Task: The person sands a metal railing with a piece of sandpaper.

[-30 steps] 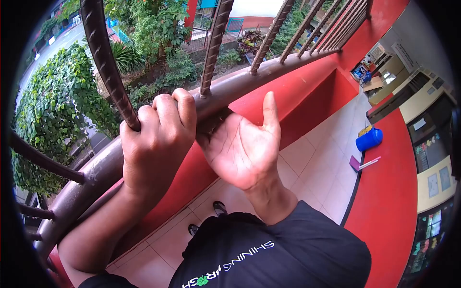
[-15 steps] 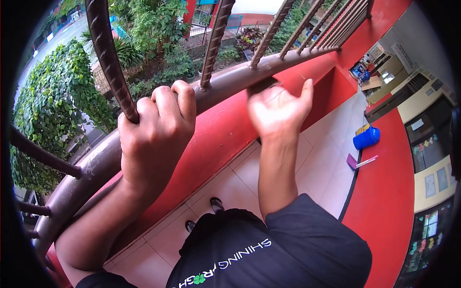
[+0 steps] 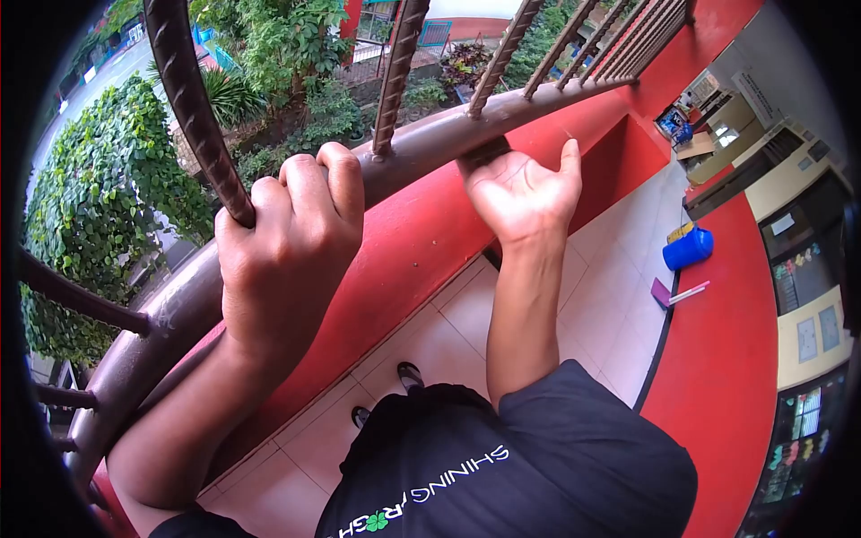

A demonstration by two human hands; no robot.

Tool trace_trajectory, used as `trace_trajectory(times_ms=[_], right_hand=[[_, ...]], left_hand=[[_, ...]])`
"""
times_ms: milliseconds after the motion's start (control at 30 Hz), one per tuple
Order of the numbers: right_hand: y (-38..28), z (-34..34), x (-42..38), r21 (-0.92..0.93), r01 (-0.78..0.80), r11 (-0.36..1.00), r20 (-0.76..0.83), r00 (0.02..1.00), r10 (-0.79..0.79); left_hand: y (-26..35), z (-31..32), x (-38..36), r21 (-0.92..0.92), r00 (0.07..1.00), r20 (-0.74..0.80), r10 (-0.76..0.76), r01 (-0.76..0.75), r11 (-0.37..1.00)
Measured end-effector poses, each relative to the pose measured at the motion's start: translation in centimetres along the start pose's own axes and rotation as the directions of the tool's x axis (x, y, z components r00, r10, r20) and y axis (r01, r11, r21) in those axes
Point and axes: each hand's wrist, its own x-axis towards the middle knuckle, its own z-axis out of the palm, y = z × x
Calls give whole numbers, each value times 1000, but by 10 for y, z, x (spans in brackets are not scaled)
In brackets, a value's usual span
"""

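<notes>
Head view, looking down over a balcony edge: brown metal handrail [image 3: 421, 148] running diagonally from lower left to upper right, topped by twisted rebar-like bars [image 3: 193, 117] rising out of frame. Beyond the bars, ivy-covered greenery [image 3: 99, 197], shrubs and a strip of road far below. Under the rail, a red parapet wall [image 3: 421, 242] and pale tiled floor [image 3: 610, 296], with a blue bucket [image 3: 689, 248] near the curved red ledge [image 3: 717, 359] on the right and a purple dustpan with a pale handle [image 3: 673, 294] just beside it on the tiles. Further right, a lower floor with doors and notice boards, small and warped by the lens. At the bottom, a black shirt with white lettering [image 3: 502, 457] and two dark shoe tips [image 3: 395, 394] on the tiles. Left hand [image 3: 282, 247] clenched around the handrail next to the nearest twisted bar, knuckles up, forearm dropping toward the lower left. Right hand [image 3: 525, 193] further up the rail, palm facing the camera, fingers hooked over a small dark pad [image 3: 482, 152] pressed to the rail's near side, thumb sticking out apart; pad mostly hidden by the fingers, so its material cannot be told. Right forearm nearly vertical, crossing in front of the red wall.
</notes>
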Motion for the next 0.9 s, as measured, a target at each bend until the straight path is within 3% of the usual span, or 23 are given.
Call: trace_trajectory(times_ms=[100,133,167,233,300,367,433,500,600,633,700,733,767,900], right_hand=[[33,-4,-14,17,-5,1000,23,1000,4],[44,-9,-28,163,-262,951,156,959,237],[51,-2,-37,70,-256,964,82,965,251],[24,-10,-13,110,-191,975,66,981,185],[4,-8,2,24,-43,999,19,999,43],[25,-15,2,40,89,995,-2,996,-89],[53,-3,-29,121,-260,958,50,966,255],[42,-5,-23,97,-261,960,48,965,257],[-8,-15,10,146,-23,989,58,998,14],[-3,-14,5,138,-25,990,58,998,17],[28,-13,-18,55,-85,995,125,989,78],[46,-10,-34,133,-290,948,203,944,260],[46,-12,-39,127,-389,913,241,904,352],[-6,-28,21,99,-96,990,190,979,76]], left_hand=[[1,-1,1,-18,1000,-4,-12,12,1000],[1,-1,0,-32,1000,0,-11,11,999],[0,-1,1,-28,1000,1,-8,8,1000],[0,-2,0,-8,1000,11,6,-6,1000],[0,-1,0,-9,1000,3,6,-6,1000],[1,-1,1,-8,1000,0,-3,3,1000],[1,0,1,-33,1000,1,-13,13,999],[1,0,1,-22,1000,3,1,-1,1000],[-1,1,-1,-6,1000,-7,11,-11,1000],[0,1,-1,0,1000,-10,17,-17,1000],[1,0,0,-15,1000,-6,0,0,1000],[1,0,0,-33,1000,6,-10,11,999],[0,0,0,-30,1000,7,-6,6,1000],[-1,-2,-1,-7,1000,6,13,-13,1000]])
